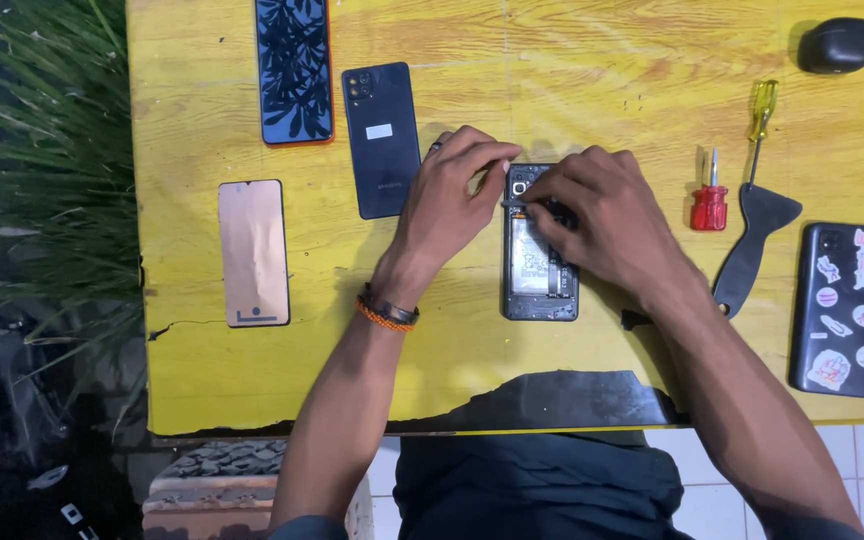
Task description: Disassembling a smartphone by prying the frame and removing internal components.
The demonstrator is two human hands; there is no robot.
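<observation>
Lying near the middle of the yellow table (202, 380), an opened phone (540, 270) shows its pale battery and dark frame, back cover off. Left hand (457, 195) fingers curl at its far end; right hand (597, 220) pinches a thin tool (514, 204) there.

Both forearms reach in from the near edge; the left hand (457, 195) and right hand (592, 215) meet mid-scene, fingers curled and pinching.
</observation>
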